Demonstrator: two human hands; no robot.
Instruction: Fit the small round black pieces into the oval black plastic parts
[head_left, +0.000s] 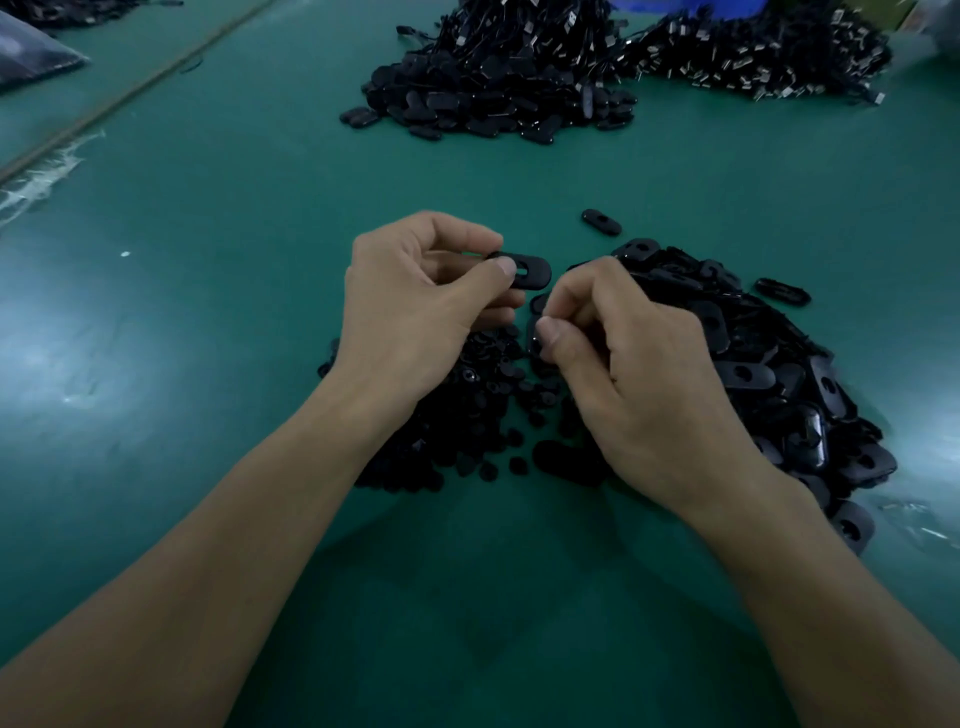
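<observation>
My left hand (415, 301) pinches one oval black plastic part (530, 270) between thumb and fingers, held above the table. My right hand (634, 384) hovers just to its right with thumb and forefinger pressed together; whether a small round piece sits between them is hidden. Under both hands lies a heap of small round black pieces (467, 415). A heap of oval black parts (753, 364) spreads to the right of my right hand.
On the green table (208, 364), a single oval part (601, 222) lies beyond the hands. A far heap of oval parts (493, 98) and a pile of black cables with metal ends (753, 52) sit at the back. A plastic bag (31, 52) is far left.
</observation>
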